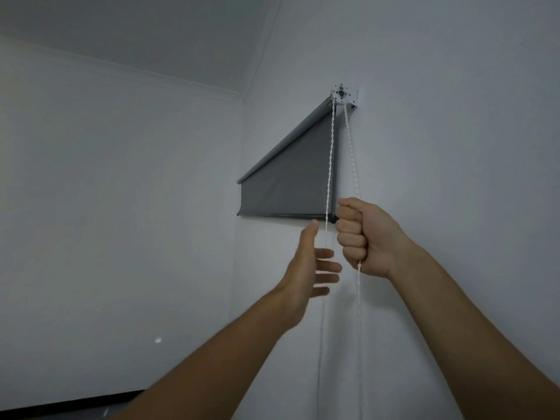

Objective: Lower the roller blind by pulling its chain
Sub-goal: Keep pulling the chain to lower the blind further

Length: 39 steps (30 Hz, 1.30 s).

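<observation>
A dark grey roller blind hangs high on the right wall, partly unrolled, its bottom bar about level with my fists. A white metal bracket holds its near end. A white bead chain drops from the bracket in two strands. My right hand is a closed fist around the right strand, which comes out below the fist. My left hand is lower and to the left, fingers spread, empty, just beside the left strand.
White walls meet in a corner left of the blind, under a white ceiling. A dark strip runs along the bottom left. The chain strands hang on down the wall below my hands.
</observation>
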Each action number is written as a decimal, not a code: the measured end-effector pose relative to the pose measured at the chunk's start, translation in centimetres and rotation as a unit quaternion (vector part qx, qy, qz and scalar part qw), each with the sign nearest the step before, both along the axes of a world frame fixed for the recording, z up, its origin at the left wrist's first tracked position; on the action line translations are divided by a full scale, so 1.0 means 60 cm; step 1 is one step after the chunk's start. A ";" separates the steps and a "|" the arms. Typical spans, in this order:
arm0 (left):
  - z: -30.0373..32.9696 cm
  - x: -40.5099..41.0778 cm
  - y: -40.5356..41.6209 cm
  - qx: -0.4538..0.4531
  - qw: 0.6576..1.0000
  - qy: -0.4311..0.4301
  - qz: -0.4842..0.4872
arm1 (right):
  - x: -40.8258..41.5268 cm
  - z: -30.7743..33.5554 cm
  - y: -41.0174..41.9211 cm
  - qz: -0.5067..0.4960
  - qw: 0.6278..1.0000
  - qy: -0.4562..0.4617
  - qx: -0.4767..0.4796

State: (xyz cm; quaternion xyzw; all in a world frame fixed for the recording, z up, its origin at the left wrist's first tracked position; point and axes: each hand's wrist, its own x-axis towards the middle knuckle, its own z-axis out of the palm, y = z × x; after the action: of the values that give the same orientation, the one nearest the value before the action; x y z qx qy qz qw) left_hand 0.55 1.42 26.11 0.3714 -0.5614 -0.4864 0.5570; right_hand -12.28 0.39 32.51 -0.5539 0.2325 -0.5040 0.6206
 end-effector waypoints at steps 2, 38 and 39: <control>0.018 0.007 -0.005 -0.007 1.000 0.001 -0.004 | 0.002 -0.016 0.006 -0.005 1.000 0.006 0.000; 0.061 -0.020 0.016 -0.024 0.990 0.041 -0.129 | -0.008 -0.050 0.015 -0.100 0.991 -0.006 -0.087; 0.051 -0.023 0.019 -0.026 0.991 0.030 -0.127 | -0.008 -0.036 0.015 -0.077 0.995 -0.009 -0.066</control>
State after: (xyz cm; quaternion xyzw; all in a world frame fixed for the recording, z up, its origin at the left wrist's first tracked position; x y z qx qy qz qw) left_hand -0.82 2.56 29.18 0.2681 -0.5993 -0.5495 0.5167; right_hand -12.77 1.30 30.35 -0.5692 0.2351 -0.5697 0.5443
